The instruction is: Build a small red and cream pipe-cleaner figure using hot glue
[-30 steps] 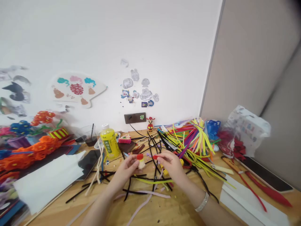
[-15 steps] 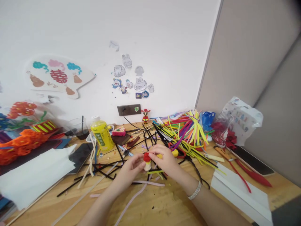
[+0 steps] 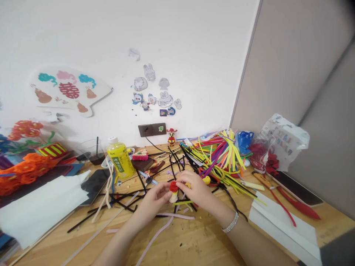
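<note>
Above the table [image 3: 199, 244], we held the small red, yellow and white piece [image 3: 173, 193] between both hands: left hand [image 3: 155, 195] clamped on its left side, right hand [image 3: 194, 187] pinched at its red top.

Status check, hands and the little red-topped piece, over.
Left hand holding small red-topped piece. Right hand at its red top. Loose black strips scattered around.

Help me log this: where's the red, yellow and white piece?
The piece is below centre in the head view, held between left hand and right hand.
</note>
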`<move>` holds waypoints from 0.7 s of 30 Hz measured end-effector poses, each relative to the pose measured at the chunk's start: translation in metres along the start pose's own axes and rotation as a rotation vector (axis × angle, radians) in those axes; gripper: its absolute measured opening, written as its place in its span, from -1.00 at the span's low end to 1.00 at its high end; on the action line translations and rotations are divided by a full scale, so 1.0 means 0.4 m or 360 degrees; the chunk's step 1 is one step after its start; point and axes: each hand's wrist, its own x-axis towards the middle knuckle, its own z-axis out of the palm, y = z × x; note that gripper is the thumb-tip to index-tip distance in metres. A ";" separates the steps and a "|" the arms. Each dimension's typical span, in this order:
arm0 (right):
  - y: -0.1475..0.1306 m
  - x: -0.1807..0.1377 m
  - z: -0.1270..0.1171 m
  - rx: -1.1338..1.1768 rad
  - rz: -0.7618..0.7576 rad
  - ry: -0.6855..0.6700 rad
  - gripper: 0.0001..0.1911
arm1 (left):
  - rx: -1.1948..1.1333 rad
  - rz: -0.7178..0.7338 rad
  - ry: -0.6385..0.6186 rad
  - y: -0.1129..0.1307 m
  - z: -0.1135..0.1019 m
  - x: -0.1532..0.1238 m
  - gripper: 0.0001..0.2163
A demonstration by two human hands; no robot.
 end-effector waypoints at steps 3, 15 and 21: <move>0.004 -0.002 0.002 -0.0012 0.0006 -0.0011 -0.88 | 0.0078 0.0014 0.0025 -0.002 -0.002 0.003 -0.72; 0.009 -0.006 0.015 0.0025 0.0134 0.0077 -0.87 | 0.0417 0.0167 0.0320 -0.016 0.008 0.002 -0.76; 0.008 -0.005 0.018 0.0057 0.0147 0.0042 -0.87 | 0.0405 0.0139 0.0356 -0.008 0.016 -0.001 -0.78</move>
